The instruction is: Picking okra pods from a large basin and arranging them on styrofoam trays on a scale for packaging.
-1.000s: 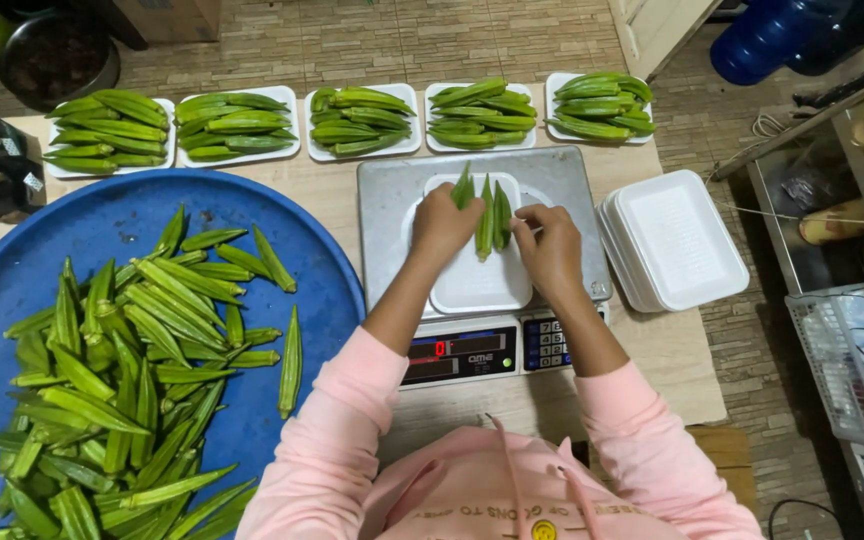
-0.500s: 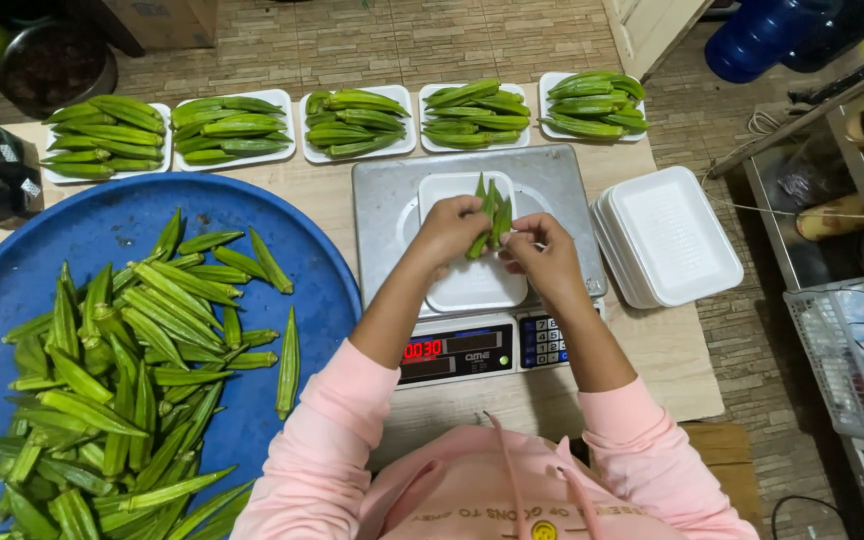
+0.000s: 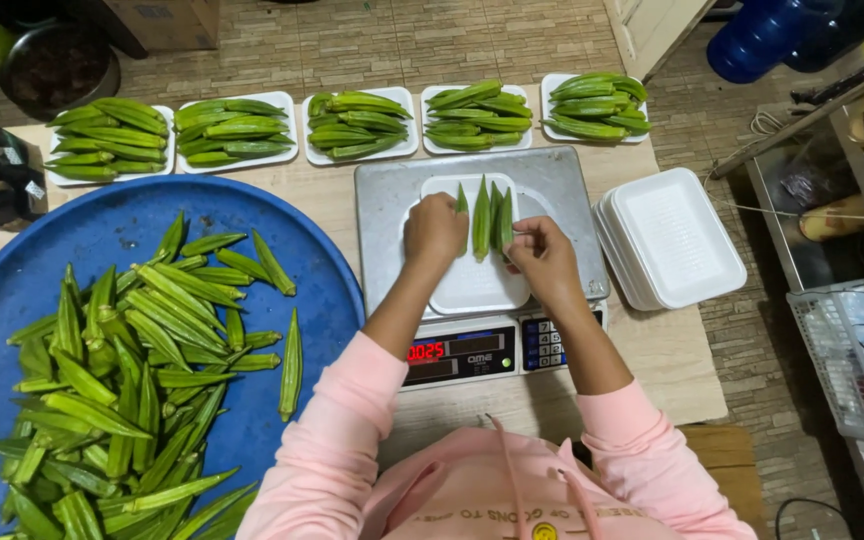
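Nearest the person, at the front edge of the table, sits a weighing scale with its lit display facing them, so the reading can be seen while both hands work above it. On the steel platform lies a white foam tray, set lengthwise, and a few okra pods lie on its far half, side by side with tips pointing away; laid parallel like this they pack flat.

The left hand is curled at the tray's left side, fingers bent around the leftmost pod, touching it. The right hand is likewise half closed, its fingertips pinching the rightmost pod near the stem end. Neither hand is spread open; both grip lightly from either side, seemingly pressing the pods together.

To the left, a big blue basin holds a loose heap of okra within easy reach of the left arm. To the right of the scale stands a stack of empty foam trays.

Along the table's far edge, five filled trays stand in a row, each with pods lying crosswise.
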